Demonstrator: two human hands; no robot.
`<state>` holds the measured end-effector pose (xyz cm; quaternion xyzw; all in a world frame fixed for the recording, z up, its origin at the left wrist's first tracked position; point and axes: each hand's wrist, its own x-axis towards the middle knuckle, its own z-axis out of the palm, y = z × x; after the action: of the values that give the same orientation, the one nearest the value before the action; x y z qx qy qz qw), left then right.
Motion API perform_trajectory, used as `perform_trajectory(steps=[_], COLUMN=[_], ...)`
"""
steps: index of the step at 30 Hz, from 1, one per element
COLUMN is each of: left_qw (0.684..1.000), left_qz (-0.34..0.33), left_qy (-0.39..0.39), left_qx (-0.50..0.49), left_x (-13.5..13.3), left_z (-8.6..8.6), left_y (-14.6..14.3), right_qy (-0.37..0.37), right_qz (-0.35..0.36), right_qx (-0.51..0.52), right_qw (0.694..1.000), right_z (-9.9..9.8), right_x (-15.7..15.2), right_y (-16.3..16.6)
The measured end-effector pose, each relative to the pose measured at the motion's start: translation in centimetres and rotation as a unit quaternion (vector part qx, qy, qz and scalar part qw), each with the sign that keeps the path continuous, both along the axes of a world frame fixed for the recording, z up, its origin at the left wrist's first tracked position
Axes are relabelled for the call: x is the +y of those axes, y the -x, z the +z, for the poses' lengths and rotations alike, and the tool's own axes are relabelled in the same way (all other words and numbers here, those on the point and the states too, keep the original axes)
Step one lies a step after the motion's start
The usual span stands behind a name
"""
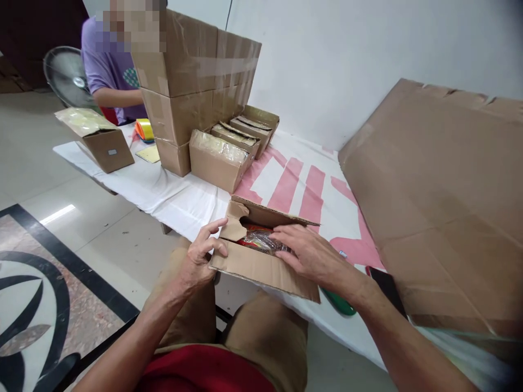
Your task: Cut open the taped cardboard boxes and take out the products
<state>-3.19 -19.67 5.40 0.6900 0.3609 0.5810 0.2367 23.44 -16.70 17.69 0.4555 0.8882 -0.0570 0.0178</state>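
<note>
Fingers of my left hand (pixel 204 251) brace the open box (pixel 261 267) at the edge of the table (pixel 171 188), though whether they grip beneath I can't tell; my right hand (pixel 308 251) lies loosely spread on its plastic-wrapped contents (pixel 259 239). I'd press gently, keeping the flaps (pixel 234 224) clear

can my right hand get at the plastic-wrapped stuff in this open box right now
Likely yes: the open box has its long flaps spread, and the right hand is at the plastic-wrapped stuff; the left hand grips one end, out of the way.
</note>
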Motion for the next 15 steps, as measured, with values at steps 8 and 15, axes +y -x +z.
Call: perform_trajectory(steps=[8,15], left_qw=[1.000,0.996], left_qz=[0.009,0.052], left_qy=[0.011,0.047], left_qx=[-0.022,-0.047], left_x=[0.0,0.8], left_z=[1.0,2.2], left_y=[-0.7,-0.7], right_qy=[-0.023,0.126], right_qz=[-0.048,-0.139], right_qx=[0.096,0.434], right_qw=[0.994,0.881], right_z=[-1.5,0.5], right_x=[2.2,1.1], right_y=[1.3,-0.9])
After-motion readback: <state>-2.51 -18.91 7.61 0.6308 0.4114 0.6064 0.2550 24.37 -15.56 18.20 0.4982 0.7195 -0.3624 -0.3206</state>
